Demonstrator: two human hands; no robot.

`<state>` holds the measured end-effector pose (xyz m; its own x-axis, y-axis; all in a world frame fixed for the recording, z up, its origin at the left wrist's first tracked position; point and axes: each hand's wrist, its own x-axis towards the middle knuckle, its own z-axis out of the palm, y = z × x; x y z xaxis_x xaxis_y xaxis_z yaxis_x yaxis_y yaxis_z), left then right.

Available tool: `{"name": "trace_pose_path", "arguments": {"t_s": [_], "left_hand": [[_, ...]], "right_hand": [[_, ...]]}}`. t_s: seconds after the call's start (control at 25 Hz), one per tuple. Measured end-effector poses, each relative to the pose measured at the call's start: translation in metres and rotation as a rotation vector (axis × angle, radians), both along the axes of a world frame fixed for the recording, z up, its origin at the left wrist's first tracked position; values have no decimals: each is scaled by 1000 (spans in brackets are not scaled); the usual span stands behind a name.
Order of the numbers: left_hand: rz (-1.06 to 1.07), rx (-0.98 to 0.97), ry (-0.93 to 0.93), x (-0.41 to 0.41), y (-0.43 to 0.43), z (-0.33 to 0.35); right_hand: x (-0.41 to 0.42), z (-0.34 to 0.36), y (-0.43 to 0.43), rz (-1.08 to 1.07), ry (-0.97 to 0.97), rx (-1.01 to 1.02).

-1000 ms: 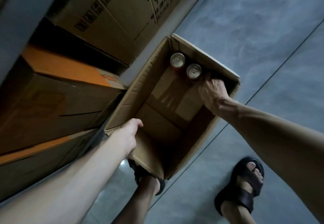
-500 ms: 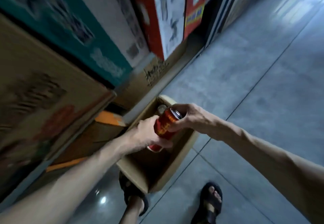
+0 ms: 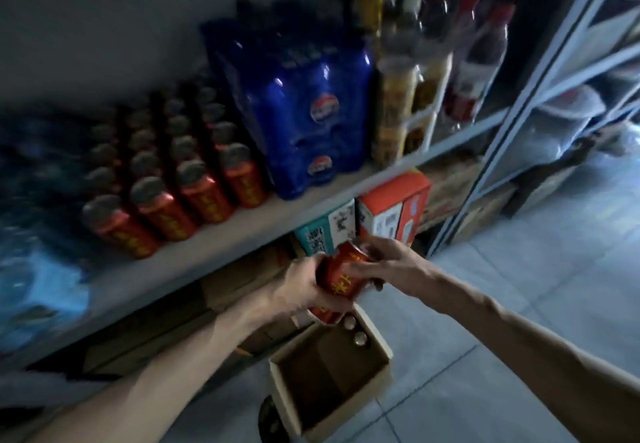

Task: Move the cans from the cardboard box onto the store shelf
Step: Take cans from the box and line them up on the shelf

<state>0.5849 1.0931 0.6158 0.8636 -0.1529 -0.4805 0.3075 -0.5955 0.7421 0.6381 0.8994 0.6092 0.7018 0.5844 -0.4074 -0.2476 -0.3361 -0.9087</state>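
Grip on the red can (image 3: 342, 278) is being shared by left hand (image 3: 298, 290) and right hand (image 3: 393, 264), both clamped round it, seemingly for steadiness.

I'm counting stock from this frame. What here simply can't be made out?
Head view only.
Red can: left hand and right hand cover it; a second can beneath is uncertain.
Cardboard box: hands hide its far corner; two can tops show.
Shelf cans: motion blur, labels unreadable, back rows dark.

left hand (image 3: 298, 292), right hand (image 3: 393, 266) — gripping red can (image 3: 341, 278), box (image 3: 325, 373) below
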Motion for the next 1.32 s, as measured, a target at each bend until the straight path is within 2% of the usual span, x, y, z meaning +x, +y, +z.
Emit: {"name": "trace_pose_path", "arguments": {"t_s": [0.12,0.28,0.48,0.8,0.96,1.08,1.2,1.32], "left_hand": [[145,-37,-119,-23,28,56],[305,-19,-246,-32,59,89],[380,-38,-389,-33,82,98],[386,-138,-381,-24,116,90],[370,-128,-315,-18,124,87],[323,109,-171,-23,136,72],[233,425,68,-28,148,50],[203,494,183,-25,153,38]], "right_hand": [[-3,73,42,72,-120,-59],[0,124,92,111,-302,-134],[-4,132,136,22,-369,-231],[7,126,169,-28,-396,-248],[20,118,177,5,-435,-248],[26,103,183,-17,-603,-298],[30,83,191,-61,-707,-307],[33,64,197,-61,-761,-303]]}}
